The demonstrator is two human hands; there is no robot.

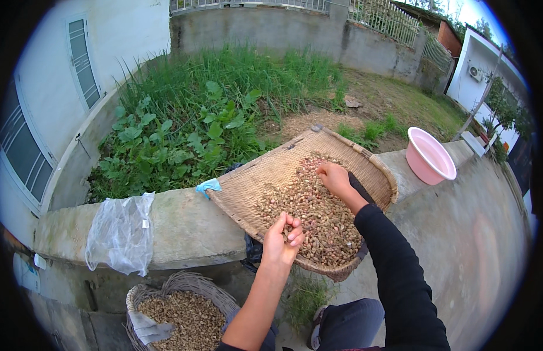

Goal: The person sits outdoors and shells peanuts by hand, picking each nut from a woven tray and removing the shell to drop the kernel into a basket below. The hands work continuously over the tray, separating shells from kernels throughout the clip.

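Note:
A woven winnowing basket [254, 188] rests on a low concrete wall, its near end jutting out past the edge. Spread across it is a heap of peanuts [328, 219], pinkish kernels mixed with brown bits of shell. My right hand [335, 177] is over the far part of the heap, fingertips drawn together; whether anything is between them is too small to see. Above the near left rim, my left hand [286, 234] is turned palm up with its fingers curled. What it may hold is hidden by those fingers.
Below on the left stands a wicker basket [188, 285] of brown shells or peanuts. A clear plastic bag [122, 232] drapes over the concrete wall [192, 228]. Farther right sits a pink basin [429, 155]. A blue cloth [208, 186] is at the winnowing basket's corner; green plants [210, 118] grow beyond.

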